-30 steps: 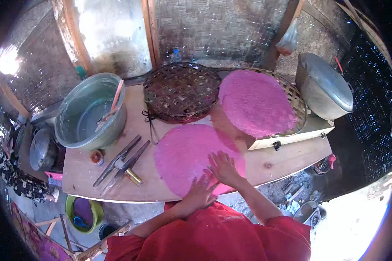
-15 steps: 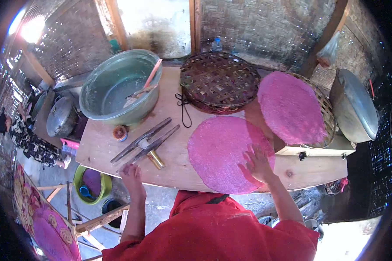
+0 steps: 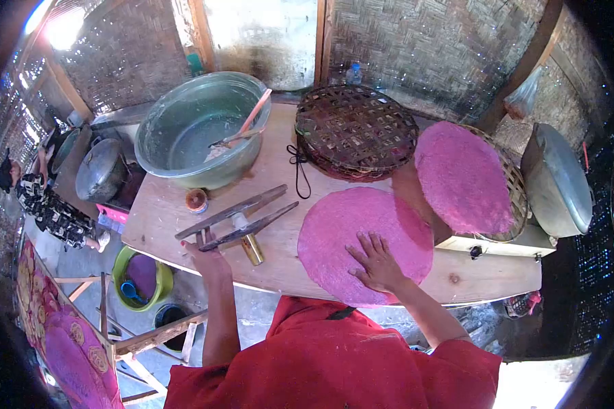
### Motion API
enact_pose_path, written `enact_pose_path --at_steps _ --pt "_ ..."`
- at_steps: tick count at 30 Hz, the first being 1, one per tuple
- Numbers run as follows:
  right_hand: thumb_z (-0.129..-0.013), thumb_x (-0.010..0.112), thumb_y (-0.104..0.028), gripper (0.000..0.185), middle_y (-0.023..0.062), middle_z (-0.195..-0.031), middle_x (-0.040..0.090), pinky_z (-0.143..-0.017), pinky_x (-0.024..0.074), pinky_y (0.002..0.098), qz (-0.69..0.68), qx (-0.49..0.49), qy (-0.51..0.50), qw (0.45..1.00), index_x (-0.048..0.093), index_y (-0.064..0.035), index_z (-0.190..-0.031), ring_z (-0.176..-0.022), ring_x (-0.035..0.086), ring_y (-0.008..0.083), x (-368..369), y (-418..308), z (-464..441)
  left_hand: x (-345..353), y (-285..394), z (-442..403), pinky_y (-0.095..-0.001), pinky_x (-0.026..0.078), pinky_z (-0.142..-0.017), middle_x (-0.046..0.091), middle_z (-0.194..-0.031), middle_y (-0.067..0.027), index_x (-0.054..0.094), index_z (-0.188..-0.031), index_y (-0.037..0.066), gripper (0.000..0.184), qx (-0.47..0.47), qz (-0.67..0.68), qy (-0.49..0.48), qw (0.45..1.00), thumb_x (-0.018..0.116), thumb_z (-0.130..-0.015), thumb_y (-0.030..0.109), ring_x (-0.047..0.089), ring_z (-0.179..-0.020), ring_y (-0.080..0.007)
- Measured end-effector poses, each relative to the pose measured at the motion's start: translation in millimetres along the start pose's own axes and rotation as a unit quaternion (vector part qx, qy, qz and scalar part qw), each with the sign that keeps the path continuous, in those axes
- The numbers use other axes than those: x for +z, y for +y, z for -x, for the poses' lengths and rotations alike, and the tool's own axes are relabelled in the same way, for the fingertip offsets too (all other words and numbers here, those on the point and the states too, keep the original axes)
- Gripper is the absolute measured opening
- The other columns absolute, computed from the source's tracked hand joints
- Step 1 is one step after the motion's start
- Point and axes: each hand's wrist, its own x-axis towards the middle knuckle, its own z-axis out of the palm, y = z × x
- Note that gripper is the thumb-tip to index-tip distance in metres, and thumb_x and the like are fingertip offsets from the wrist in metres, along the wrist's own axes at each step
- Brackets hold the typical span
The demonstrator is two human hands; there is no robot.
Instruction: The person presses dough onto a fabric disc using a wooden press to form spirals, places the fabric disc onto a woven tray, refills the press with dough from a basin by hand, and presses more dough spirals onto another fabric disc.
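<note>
A thin round pink sheet (image 3: 334, 238), dough-like, lies flat near the front edge of the wooden table. My right hand (image 3: 378, 266) rests on it palm down, fingers spread. To its left is a tool of two dark wooden bars (image 3: 252, 223), with a pale middle piece and a gold-coloured cylinder (image 3: 254, 251). My left hand (image 3: 210, 264) is at the near left end of these bars, thumb and fingers apart. Its fingertips reach around the lower bar's end, which partly hides them. A stack of pink sheets (image 3: 464, 177) leans on a woven tray at the right.
A large green basin (image 3: 157, 153) holds a pink-handled utensil. Dark woven baskets (image 3: 358, 129) are stacked at the back, a small jar (image 3: 196, 200) sits near the basin, and a metal pot (image 3: 559, 184) stands far right. Another person (image 3: 51, 204) is at the far left.
My left hand has moved up to the end of the wooden bars. My right hand has slid left over the pink sheet and now lies flatter. The view has shifted slightly.
</note>
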Motion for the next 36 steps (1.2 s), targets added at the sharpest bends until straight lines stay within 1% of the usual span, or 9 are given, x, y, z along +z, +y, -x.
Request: enact_pose_path --at_steps 3,6,10,12,15,21,24,27,36 --pt "-0.089 0.041 -0.051 0.058 0.0180 -0.146 0.023 -0.109 0.0141 0.0542 0.016 -0.053 -0.008 0.998 0.034 -0.0225 -0.139 -0.134 0.019 0.0418 1.9 8.0 -5.3 42.6 18.7 18.6 -0.0417 0.038 -0.102 0.048 -0.127 -0.0209 0.030 -0.134 0.001 0.057 0.115 -0.072 -0.032 0.990 0.029 -0.098 0.045 0.050 -0.115 -0.0313" --pt "-0.090 0.041 -0.051 0.057 0.0180 -0.146 0.022 -0.110 0.0136 0.0539 0.016 -0.094 -0.009 0.995 0.033 -0.0234 -0.140 -0.134 0.020 0.0407 7.0 8.4 -16.5 68.9 38.4 13.1 -0.0430 0.042 -0.097 0.056 -0.114 -0.0198 0.048 -0.119 0.000 0.062 0.188 -0.183 -0.207 0.942 0.025 -0.096 0.052 0.056 -0.105 -0.0307" --pt "-0.089 0.043 -0.053 0.063 0.0176 -0.147 0.023 -0.110 0.0140 0.0529 -0.006 -0.099 -0.034 0.995 0.029 -0.0202 -0.141 -0.135 0.021 0.0392 -11.3 4.8 -30.3 110.7 76.8 29.5 -0.0447 0.048 -0.081 0.060 -0.092 -0.0158 0.053 -0.100 0.003 0.064 0.110 -0.110 -0.295 0.943 0.022 -0.093 0.059 0.060 -0.087 -0.0306" --pt "-0.084 0.047 -0.060 0.078 0.0174 -0.147 0.021 -0.110 0.0143 0.0496 -0.168 -0.070 0.072 0.981 0.027 -0.0113 -0.142 -0.137 0.019 0.0336 -37.1 0.3 -31.9 139.7 101.2 55.8 -0.0444 0.051 -0.072 0.058 -0.078 -0.0117 0.050 -0.097 0.010 0.061 0.022 -0.011 -0.305 0.952 0.021 -0.091 0.063 0.062 -0.081 -0.0312" --pt "-0.081 0.050 -0.063 0.089 0.0200 -0.146 0.023 -0.111 0.0163 0.0464 -0.430 -0.133 -0.042 0.892 0.020 -0.0052 -0.143 -0.136 0.023 0.0310 -99.4 -26.5 -24.3 161.1 96.2 83.0 -0.0465 0.052 -0.071 0.060 -0.082 -0.0120 0.050 -0.099 0.012 0.063 -0.107 0.096 -0.473 0.869 0.021 -0.089 0.066 0.063 -0.082 -0.0325" --pt "-0.080 0.050 -0.065 0.083 0.0169 -0.121 0.053 -0.090 0.0424 0.0356 -0.635 0.010 -0.227 0.738 0.040 -0.0002 -0.130 -0.105 0.055 0.0246 -139.7 -17.8 27.9 214.9 65.8 139.6 -0.0494 0.052 -0.075 0.061 -0.091 -0.0087 0.052 -0.104 0.012 0.062 -0.234 0.139 -0.474 0.837 0.032 -0.086 0.068 0.063 -0.077 -0.0312" --pt "-0.083 0.043 -0.067 0.075 0.0138 -0.101 0.063 -0.069 0.0490 0.0313 -0.755 0.040 -0.255 0.603 0.050 -0.0011 -0.119 -0.081 0.062 0.0203 -120.2 5.4 62.3 232.4 46.2 137.0 -0.0508 0.048 -0.084 0.060 -0.080 -0.0071 0.051 -0.100 0.010 0.067 -0.261 0.121 -0.424 0.859 0.032 -0.083 0.072 0.061 -0.075 -0.0265" --pt "-0.088 0.035 -0.064 0.071 0.0151 -0.097 0.062 -0.069 0.0494 0.0323 -0.777 0.171 -0.249 0.552 0.050 -0.0023 -0.119 -0.082 0.062 0.0212 -131.1 -8.9 56.0 208.9 -26.9 93.6 -0.0429 0.045 -0.076 0.047 -0.065 -0.0017 0.050 -0.084 0.010 0.068 -0.370 0.152 -0.480 0.781 0.031 -0.081 0.075 0.051 -0.064 -0.0195" --pt "-0.089 0.026 -0.066 0.068 0.0097 -0.073 0.059 -0.049 0.0487 0.0288 -0.658 0.265 -0.336 0.619 0.054 -0.0058 -0.102 -0.059 0.061 0.0172 -93.4 -19.6 2.8 107.1 -115.3 27.8 -0.0287 0.039 -0.061 0.037 -0.057 0.0040 0.038 -0.069 0.015 0.047 -0.390 0.190 -0.324 0.840 0.036 -0.090 0.057 0.041 -0.055 -0.0110"
